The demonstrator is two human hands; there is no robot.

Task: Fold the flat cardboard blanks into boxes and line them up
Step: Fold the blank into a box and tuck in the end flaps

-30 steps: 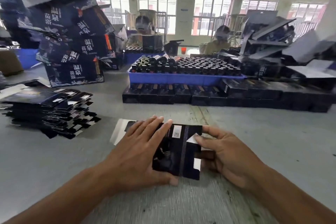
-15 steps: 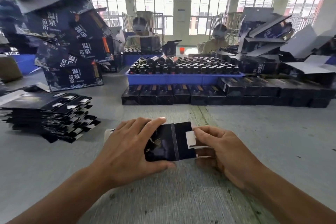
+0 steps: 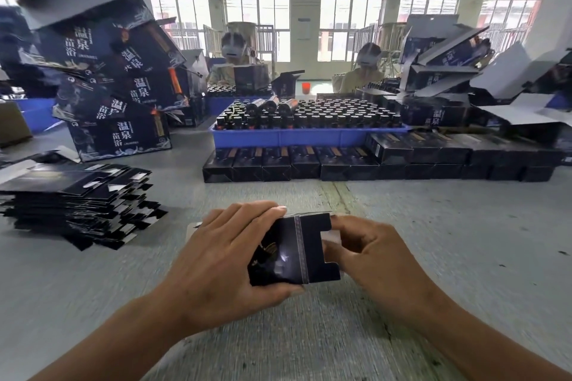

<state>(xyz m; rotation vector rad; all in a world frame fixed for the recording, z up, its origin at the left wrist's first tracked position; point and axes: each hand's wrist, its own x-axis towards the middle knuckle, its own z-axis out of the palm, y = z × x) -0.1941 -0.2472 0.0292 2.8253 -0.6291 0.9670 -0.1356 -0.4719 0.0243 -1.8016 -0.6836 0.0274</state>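
Table (image 3: 464, 241), as I see it from the head camera: carton blank (image 3: 294, 254) near centre, my left hand (image 3: 223, 260) on its left, my right hand (image 3: 374, 260) on its right. Stack of flat blanks (image 3: 77, 198) far left. Row of folded boxes (image 3: 356, 161) behind; tray of bottles (image 3: 309, 128) behind that row.

In front of you stretched a grey, scuffed worktable (image 3: 433, 241). On it lay a stack of flat black cardboard blanks (image 3: 74, 201) at your left, a row of folded black boxes (image 3: 340, 164) and a blue plastic tray (image 3: 309, 137) beyond.
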